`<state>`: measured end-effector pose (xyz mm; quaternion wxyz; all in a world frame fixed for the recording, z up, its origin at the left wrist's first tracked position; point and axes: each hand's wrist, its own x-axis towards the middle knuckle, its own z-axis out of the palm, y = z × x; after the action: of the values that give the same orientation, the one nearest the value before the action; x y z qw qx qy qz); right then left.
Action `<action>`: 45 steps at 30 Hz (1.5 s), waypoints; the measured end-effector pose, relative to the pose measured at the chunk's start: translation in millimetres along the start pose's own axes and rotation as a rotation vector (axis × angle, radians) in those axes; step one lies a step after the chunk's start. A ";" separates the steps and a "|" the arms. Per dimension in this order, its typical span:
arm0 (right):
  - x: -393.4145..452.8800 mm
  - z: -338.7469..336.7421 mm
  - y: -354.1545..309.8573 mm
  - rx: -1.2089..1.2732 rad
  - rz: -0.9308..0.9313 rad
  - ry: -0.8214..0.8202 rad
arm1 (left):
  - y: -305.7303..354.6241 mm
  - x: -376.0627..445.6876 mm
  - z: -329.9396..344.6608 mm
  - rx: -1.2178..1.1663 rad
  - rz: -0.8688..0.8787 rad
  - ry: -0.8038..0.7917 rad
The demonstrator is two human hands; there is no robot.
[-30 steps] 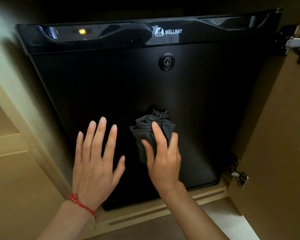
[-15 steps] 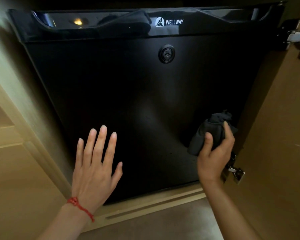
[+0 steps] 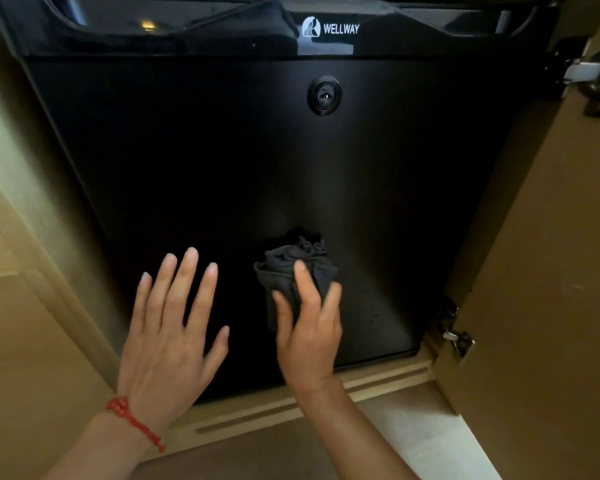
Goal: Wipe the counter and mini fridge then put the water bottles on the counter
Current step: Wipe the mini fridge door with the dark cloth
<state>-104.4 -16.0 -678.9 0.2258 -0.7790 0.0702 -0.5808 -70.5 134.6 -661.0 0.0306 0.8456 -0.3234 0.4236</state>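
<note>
Now your right hand point(image 3: 309, 327) presses bunched dark grey cloth point(image 3: 293, 268) against lower middle of black mini fridge door point(image 3: 222, 161); fingers curled over cloth, thumb on its left edge, firm hold. Your left hand point(image 3: 170, 341) lies flat on door just beside cloth, fingers spread wide, holding nothing. Red string bracelet point(image 3: 132, 420) on left wrist. Round lock point(image 3: 324, 95) sits high on door, below white WELLWAY logo point(image 3: 331, 28). Fridge stands inside wooden cabinet; cabinet door point(image 3: 551, 271) swung open at right, metal hinge point(image 3: 459, 342) near its lower edge.
</note>
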 end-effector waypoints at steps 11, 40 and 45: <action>7.7 -25.0 49.9 -0.045 0.070 -0.008 | 3.6 -18.7 5.2 0.004 0.005 -0.110; -48.8 5.8 28.4 -0.077 -0.042 -0.143 | 9.2 -45.7 18.1 -0.038 0.035 -0.143; -39.8 -21.6 84.5 -0.003 0.256 0.026 | 9.4 -52.5 25.0 -0.035 0.029 -0.169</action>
<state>-124.3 -82.1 -745.4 0.2962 -0.7564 0.1728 -0.5570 -81.2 146.4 -717.7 0.0116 0.8729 -0.3444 0.3454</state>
